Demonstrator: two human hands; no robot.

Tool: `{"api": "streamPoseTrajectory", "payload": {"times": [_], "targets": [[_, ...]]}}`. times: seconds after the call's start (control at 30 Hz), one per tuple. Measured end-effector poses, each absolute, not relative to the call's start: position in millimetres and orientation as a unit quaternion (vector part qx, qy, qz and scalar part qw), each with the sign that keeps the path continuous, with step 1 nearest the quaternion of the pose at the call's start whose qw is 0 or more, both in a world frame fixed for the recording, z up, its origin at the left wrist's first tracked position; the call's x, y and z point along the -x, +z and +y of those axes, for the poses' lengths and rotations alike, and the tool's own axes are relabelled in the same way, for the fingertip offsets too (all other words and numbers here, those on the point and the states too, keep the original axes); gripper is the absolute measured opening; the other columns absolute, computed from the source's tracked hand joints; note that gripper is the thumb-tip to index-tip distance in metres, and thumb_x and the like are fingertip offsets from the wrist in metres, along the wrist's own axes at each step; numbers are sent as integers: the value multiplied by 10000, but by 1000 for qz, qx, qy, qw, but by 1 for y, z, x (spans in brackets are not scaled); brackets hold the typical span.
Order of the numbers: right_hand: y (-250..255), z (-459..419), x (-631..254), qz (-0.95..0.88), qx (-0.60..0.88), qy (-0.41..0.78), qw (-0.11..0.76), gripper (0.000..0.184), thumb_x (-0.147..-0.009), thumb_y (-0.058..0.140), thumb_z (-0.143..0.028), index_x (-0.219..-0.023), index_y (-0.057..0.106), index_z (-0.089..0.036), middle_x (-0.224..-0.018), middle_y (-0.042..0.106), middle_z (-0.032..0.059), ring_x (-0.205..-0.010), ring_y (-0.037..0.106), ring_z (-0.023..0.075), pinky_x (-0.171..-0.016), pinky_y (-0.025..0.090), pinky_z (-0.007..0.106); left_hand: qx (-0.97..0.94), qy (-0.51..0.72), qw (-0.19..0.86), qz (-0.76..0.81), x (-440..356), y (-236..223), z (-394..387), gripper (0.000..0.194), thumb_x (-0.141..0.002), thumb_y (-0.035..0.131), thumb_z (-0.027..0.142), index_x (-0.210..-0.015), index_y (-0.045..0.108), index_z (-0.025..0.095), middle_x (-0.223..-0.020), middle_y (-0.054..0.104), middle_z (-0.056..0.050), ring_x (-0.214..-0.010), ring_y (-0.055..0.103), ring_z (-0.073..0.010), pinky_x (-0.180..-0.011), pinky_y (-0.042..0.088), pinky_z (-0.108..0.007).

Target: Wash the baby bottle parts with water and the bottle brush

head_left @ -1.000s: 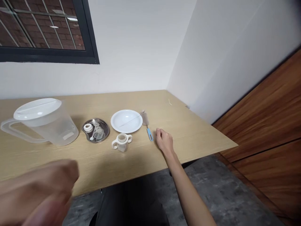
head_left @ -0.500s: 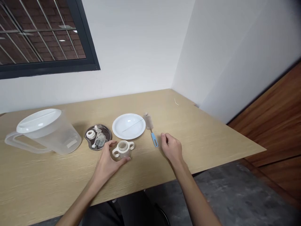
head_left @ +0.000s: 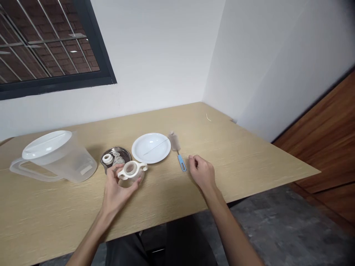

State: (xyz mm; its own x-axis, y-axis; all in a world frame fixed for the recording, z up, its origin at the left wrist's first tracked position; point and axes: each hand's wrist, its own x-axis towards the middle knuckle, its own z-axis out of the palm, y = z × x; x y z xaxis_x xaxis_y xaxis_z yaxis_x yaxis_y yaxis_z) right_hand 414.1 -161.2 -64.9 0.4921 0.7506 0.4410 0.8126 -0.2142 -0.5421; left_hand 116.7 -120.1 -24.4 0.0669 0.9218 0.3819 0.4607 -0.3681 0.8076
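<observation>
My left hand (head_left: pixel 118 190) grips a clear baby bottle (head_left: pixel 138 177) with a white two-handled ring around its neck. The bottle's mouth is uncovered and faces up toward me, the body slightly tilted. Behind the hand, a round metal tray (head_left: pixel 126 152) carries a white bottle collar (head_left: pixel 107 159) and several small clear parts, some hidden by my fingers. On the table rests my right hand (head_left: pixel 202 171), its fingers curled in; whether anything is inside cannot be seen. Just left of it lies a bottle brush (head_left: pixel 181 162) with a blue handle.
A white plate (head_left: pixel 135 147) sits beyond the bottle, with a thin straight wire-like brush (head_left: pixel 156 146) across it. At the left stands a translucent lidded pitcher (head_left: pixel 65 159). A short pale strand (head_left: pixel 208 117) lies near the wall. The wooden table's (head_left: pixel 266 173) edge slants along the right.
My left hand has lifted the bottle off the table and moved it left, so it now overlaps the front of the metal tray. My right hand stays in place.
</observation>
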Motion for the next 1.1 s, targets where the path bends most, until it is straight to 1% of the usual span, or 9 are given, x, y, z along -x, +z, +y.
{"api": "streamPoseTrajectory", "payload": {"times": [0.1,0.2,0.27,0.4,0.53,0.67,0.83,1.0,1.1], "targets": [[-66,-161,-415,-502,777,-42,378,411,-969,394,-406,-657,547,-187,-588,553,23,-555,438,134,-577,218,278,-726,442,205,486,-101,-12,-115,704,-689,762,401,-1247,344,303,-1159,611,-94,-991,654,-293,-841,554,-517],[-65,-161,-415,-506,778,-39,371,410,-970,395,-403,-661,555,-186,-595,568,26,-562,451,135,-578,218,276,-792,378,129,462,-84,5,-106,714,-696,736,403,-1273,334,275,-1148,620,-98,-912,671,-277,-785,568,-471],[-65,-161,-415,-510,778,-38,365,404,-971,400,-397,-667,562,-185,-603,582,29,-568,461,136,-581,218,274,-836,289,62,463,-74,21,-98,687,-728,699,420,-1292,351,236,-1169,629,-106,-952,680,-290,-790,557,-429],[-65,-162,-415,-512,782,-33,354,391,-974,403,-384,-691,583,-184,-627,607,34,-578,474,137,-585,221,274,-883,113,-67,450,-71,55,-79,611,-781,618,417,-1311,392,214,-1111,681,-116,-931,691,-318,-693,526,-368],[-66,-161,-416,-513,784,-33,346,382,-975,409,-380,-704,593,-183,-634,616,35,-581,482,139,-586,214,276,-904,28,-206,374,-90,79,-59,466,-789,564,239,-1246,511,166,-1072,682,-162,-981,651,-343,-760,489,-399],[-67,-161,-417,-516,782,-37,347,378,-978,410,-374,-711,599,-184,-659,639,44,-588,499,141,-590,218,278,-910,-4,-299,287,-117,88,-45,476,-784,478,18,-1244,544,124,-1066,663,-197,-989,618,-343,-778,445,-425],[-66,-161,-417,-523,781,-42,338,374,-981,400,-373,-717,590,-189,-699,670,52,-608,529,148,-595,225,281,-914,-8,-325,244,-144,86,-41,464,-845,382,-39,-1230,558,153,-1050,650,-187,-984,593,-313,-811,401,-425],[-66,-161,-416,-526,780,-41,337,375,-979,396,-373,-719,598,-193,-690,670,54,-604,535,153,-588,224,282,-928,17,-278,247,-154,73,-29,448,-865,390,-20,-1203,560,221,-1064,641,-168,-1017,568,-306,-855,375,-439],[-66,-161,-416,-529,780,-37,332,378,-978,396,-375,-715,597,-192,-689,673,54,-598,535,153,-587,224,282,-923,3,-306,231,-154,65,-19,452,-879,375,-6,-1219,537,244,-1094,632,-157,-1050,546,-297,-889,361,-449]]}}
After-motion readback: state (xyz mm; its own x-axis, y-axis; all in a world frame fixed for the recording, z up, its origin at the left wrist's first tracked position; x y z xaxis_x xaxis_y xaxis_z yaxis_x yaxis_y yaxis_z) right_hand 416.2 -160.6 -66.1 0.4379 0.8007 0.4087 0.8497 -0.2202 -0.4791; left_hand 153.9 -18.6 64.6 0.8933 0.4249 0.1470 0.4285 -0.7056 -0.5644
